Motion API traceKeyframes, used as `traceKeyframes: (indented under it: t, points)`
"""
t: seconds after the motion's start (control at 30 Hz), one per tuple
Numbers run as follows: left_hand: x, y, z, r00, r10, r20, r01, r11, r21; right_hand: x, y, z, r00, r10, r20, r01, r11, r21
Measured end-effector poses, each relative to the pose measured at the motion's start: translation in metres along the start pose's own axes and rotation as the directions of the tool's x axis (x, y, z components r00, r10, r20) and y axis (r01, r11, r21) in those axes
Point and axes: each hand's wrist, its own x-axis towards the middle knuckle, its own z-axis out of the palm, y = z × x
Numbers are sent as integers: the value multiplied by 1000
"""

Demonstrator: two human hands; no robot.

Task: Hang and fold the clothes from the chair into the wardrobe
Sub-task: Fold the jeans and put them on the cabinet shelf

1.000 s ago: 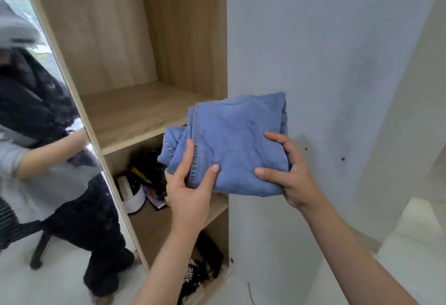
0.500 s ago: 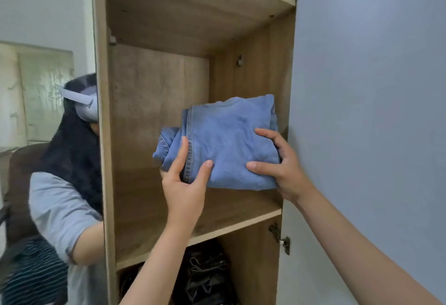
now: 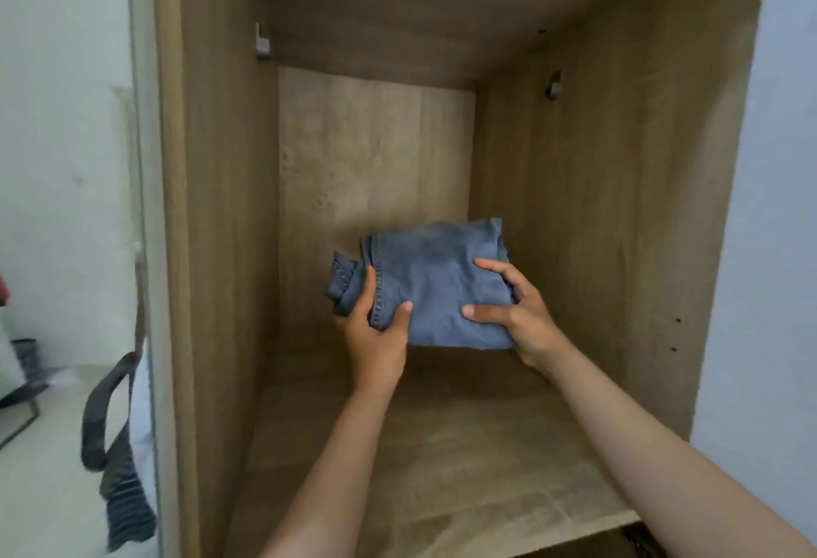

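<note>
Folded jeans (image 3: 435, 281) mid-frame, held above wardrobe shelf (image 3: 464, 460) inside the compartment; left hand (image 3: 376, 327) grips left edge, thumb on top; right hand (image 3: 515, 314) clamps right side, fingers spread; both arms stretched forward; no readable writing

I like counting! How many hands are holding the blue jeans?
2. The left hand grips the folded jeans at their left edge; the right hand grips their right side, inside the wardrobe.
</note>
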Motion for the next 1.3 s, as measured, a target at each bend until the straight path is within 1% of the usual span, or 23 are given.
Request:
traceKeyframes:
  t: [0.07,0.13,0.17,0.23,0.27,0.33,0.4,0.43,0.47,0.5,0.53,0.57,0.6,0.63,0.67,0.73,0.77,0.8,0.9,1.07,1.17,1.23,1.3]
  points:
    - [5,-24,-10,998,-69,1,68,990,124,18,34,5,998,58,22,-57,998,-29]
    - [2,-51,-26,988,-157,6,147,942,303,27,74,10,992,112,57,-106,991,-86]
    - [-3,-59,-32,972,-235,24,211,910,356,28,93,11,988,143,60,-135,982,-130]
    - [-11,-66,-38,920,-388,51,339,856,389,30,120,8,974,221,57,-206,959,-194]
    - [-12,-65,-37,906,-422,44,370,837,404,32,125,5,963,259,73,-240,949,-206]
    - [-9,-64,-36,900,-435,-34,393,775,495,36,130,-3,947,297,124,-261,933,-246]
    - [-7,-67,-40,891,-424,-163,422,639,643,36,130,-5,941,300,154,-243,920,-308]
    - [-7,-68,-44,893,-408,-192,413,568,712,34,128,-4,952,268,145,-208,919,-334]
    - [-9,-67,-47,908,-377,-185,376,534,757,32,127,-1,974,199,105,-147,917,-370]
    - [-10,-65,-47,934,-321,-154,312,529,789,30,123,3,994,92,55,-60,902,-427]
    - [-10,-64,-46,963,-252,-100,226,543,809,29,120,7,999,-25,25,34,874,-486]
    - [-8,-61,-45,980,-198,-20,127,542,831,28,118,10,994,-105,31,105,839,-534]
    - [-7,-60,-43,979,-191,65,41,507,861,27,117,15,988,-139,68,152,804,-575]
    - [-5,-62,-43,964,-229,136,-21,442,897,26,117,18,987,-109,120,161,755,-636]
    - [-4,-66,-45,933,-310,183,-61,365,929,25,120,20,984,-47,170,156,689,-708]
    - [-4,-71,-49,864,-457,212,-113,233,966,21,124,24,964,111,243,151,522,-839]
    - [-4,-75,-51,846,-489,211,-127,199,972,20,126,25,954,156,258,157,471,-868]
    - [-3,-75,-52,839,-502,211,-137,180,974,22,128,24,949,178,261,157,451,-879]
    - [1,-78,-51,828,-519,211,-138,176,975,29,133,24,944,207,257,136,464,-875]
    - [9,-89,-56,838,-501,218,-119,222,968,38,140,25,944,193,269,141,503,-853]
    - [13,-93,-56,840,-493,229,-119,244,962,43,142,24,939,209,271,130,516,-847]
    - [16,-94,-55,829,-508,235,-117,254,960,48,145,24,934,241,265,117,494,-862]
    - [19,-94,-54,821,-516,245,-112,276,955,51,143,26,929,274,250,107,449,-887]
